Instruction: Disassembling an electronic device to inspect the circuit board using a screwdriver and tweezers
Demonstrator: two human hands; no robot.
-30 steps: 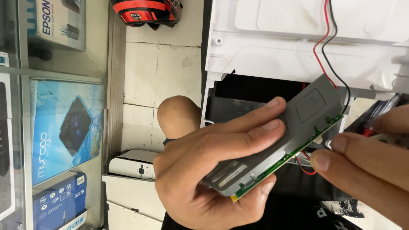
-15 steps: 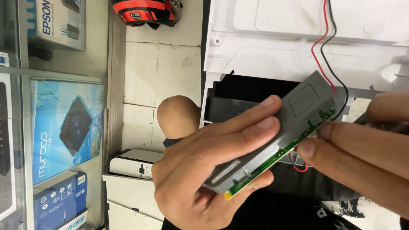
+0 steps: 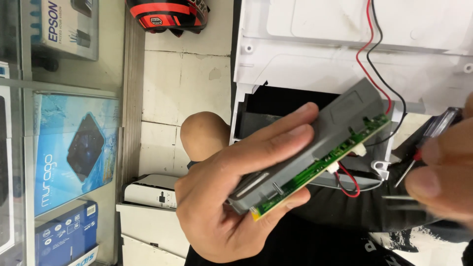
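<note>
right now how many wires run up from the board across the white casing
2: a red wire and a black wire, side by side over the white casing. Their lower ends pass behind the grey board module.

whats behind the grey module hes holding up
Behind the grey module in the left hand sit a white plastic casing and its dark opening. Red and black wires run to the module. The opening's contents are covered.

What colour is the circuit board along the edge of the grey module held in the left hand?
Green, with a yellowish tip at its lower end: the circuit board on the grey module, seen in the head view.
</note>
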